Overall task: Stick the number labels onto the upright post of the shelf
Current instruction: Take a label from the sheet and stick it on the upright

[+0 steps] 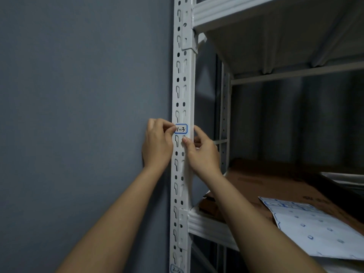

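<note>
- The label (180, 129) marked "1-3", white with a blue border, sits on the front face of the white post (182, 91) of the shelf, between the upper shelf board (236, 12) and the lower one, over the rows of holes.
- The left hand (157, 142) pinches the left edge of the label between thumb and forefinger, at the left edge of the post. The hand is curled, so it grasps the label and does not only touch it.
- The right hand (201, 148) is just beside the right edge of the post. Its thumb rests on the post a little below the label, and the other fingers curl behind the post. I judge it holds the post for support, but I cannot tell this surely.
- To do this step well, keep the label level — its top line should be square to the post edges.
- Press from one side to the other, so no air stays under the paper, and rub more firmly where the holes lie beneath.
- Another label (175, 269) shows at the bottom of the post, so this one should line up with it.
- A sheet of labels (319, 229) lies on the cardboard (266, 186) on the lower shelf, near its front edge — ready for the next one.
</note>
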Motion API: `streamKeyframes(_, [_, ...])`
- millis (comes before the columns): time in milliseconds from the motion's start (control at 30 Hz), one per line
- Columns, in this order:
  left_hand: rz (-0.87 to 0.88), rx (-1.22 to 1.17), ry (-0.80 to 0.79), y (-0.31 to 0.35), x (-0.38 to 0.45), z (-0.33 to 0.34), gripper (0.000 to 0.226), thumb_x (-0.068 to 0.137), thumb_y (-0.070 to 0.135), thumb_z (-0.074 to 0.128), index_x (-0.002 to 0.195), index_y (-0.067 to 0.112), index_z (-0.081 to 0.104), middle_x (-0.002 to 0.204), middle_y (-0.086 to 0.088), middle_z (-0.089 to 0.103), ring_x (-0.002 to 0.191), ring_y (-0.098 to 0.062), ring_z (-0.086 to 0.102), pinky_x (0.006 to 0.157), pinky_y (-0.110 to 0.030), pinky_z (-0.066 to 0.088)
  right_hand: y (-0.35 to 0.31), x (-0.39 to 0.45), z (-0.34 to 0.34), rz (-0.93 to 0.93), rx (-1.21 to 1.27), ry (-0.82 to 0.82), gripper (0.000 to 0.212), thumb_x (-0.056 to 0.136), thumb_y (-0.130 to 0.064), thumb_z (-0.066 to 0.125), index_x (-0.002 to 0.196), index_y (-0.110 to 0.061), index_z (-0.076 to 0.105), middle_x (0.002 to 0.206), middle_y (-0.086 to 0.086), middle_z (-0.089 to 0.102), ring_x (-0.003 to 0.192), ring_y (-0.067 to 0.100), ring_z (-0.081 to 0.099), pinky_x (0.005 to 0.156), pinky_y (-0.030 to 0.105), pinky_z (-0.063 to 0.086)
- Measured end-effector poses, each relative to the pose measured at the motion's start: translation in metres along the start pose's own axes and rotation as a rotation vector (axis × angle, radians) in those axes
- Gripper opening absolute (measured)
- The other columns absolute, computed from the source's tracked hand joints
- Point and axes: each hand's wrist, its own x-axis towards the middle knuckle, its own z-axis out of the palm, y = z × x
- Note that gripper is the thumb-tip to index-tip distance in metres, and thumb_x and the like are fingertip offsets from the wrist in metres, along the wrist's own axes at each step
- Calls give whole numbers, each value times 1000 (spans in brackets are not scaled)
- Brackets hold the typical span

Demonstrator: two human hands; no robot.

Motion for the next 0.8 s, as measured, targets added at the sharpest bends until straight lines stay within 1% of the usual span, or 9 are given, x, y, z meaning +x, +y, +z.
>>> streamKeyframes(67, [32,6,21,-2,1,-1,8,91,24,58,86,18,58,97,10,46,83,-9,54,65,-26,36,1,1,-2,-1,7,-3,40,92,-40,58,132,-36,52,105,-8,68,95,14,65,88,45,53])
streamKeyframes(167, [59,-24,49,-3,0,0,9,90,21,61,84,15,63,96,10,50,77,-4,52,59,-22,39,3,2,1,12,6,-5,46,91,-43,58,136,-36,49,109,-7,68,98,13,65,89,45,53])
streamKeyframes(300, [36,-115,63,-5,-3,4,5,90,21,61,86,19,64,94,14,48,77,-2,53,65,-28,46,7,4,5,3,6,6,47,91,-45,57,136,-38,48,111,-7,67,99,15,65,88,45,53])
streamKeyframes(400, [17,-144,57,-6,-3,6,5,91,23,59,88,24,63,94,17,47,75,2,55,67,-28,48,10,4,5,-14,1,12,40,92,-44,56,131,-39,50,108,-9,67,96,14,65,86,46,54])
streamKeyframes(533, [34,-131,21,-5,0,6,6,91,18,57,87,21,61,95,13,47,75,-3,53,70,-30,47,12,5,5,-27,-3,21,40,92,-43,55,131,-39,50,111,-7,67,99,16,64,89,45,52])
streamKeyframes(600, [32,-66,-22,-3,2,3,7,93,18,54,88,19,59,97,11,45,78,-5,51,68,-29,43,12,5,7,-32,-9,24,41,91,-44,55,132,-38,50,111,-5,67,100,18,63,89,44,51])
streamKeyframes(667, [21,-15,-46,-1,3,1,7,94,20,53,88,20,57,98,11,44,79,-10,52,68,-30,42,11,4,8,-34,-24,19,45,89,-48,52,133,-38,49,114,-4,66,103,20,63,91,45,51])
streamKeyframes(733, [17,-18,-23,1,1,-1,7,93,22,55,86,20,58,97,11,45,80,-10,53,69,-31,44,11,4,9,-13,-27,11,51,87,-52,51,135,-38,47,118,-4,65,107,20,62,93,46,50])
streamKeyframes(800, [23,-36,35,0,-2,-2,7,90,22,59,84,20,61,95,13,47,80,-7,54,67,-29,44,10,4,9,9,-22,6,54,85,-55,50,137,-38,45,120,-4,65,109,20,62,93,46,51])
